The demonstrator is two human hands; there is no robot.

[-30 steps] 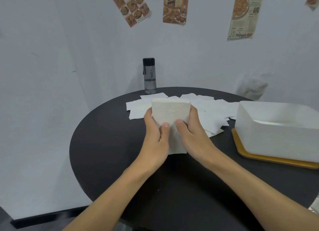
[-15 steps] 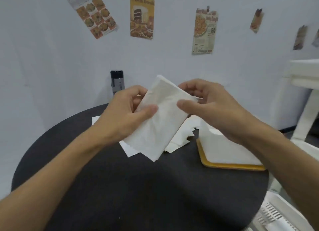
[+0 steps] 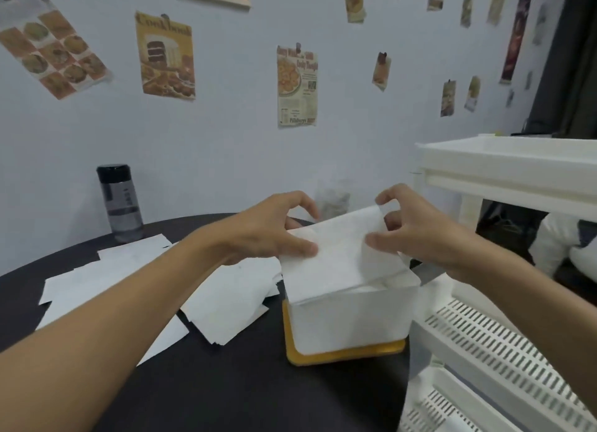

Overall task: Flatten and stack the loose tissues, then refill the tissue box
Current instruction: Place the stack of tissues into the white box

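Observation:
A stack of white tissues [image 3: 336, 254] hangs tilted over the open top of the white tissue box [image 3: 349, 318], its lower edge at the box's near rim. My left hand [image 3: 268, 228] grips the stack's left side, thumb on top. My right hand [image 3: 416, 228] pinches its right side and far corner. The box stands on a yellow base [image 3: 342, 355] at the right of the round black table [image 3: 226, 383]. Several loose flat tissues [image 3: 226, 296] lie spread on the table to the box's left, partly under my left forearm.
A dark water bottle [image 3: 119, 202] stands at the table's back left by the wall. A white slotted plastic rack [image 3: 504, 334] with several shelves stands close to the table's right edge, beside the box. Posters hang on the wall behind.
Both hands have carried the tissue stack from above the table's middle rightward and down onto the box's opening. My view has turned to the right.

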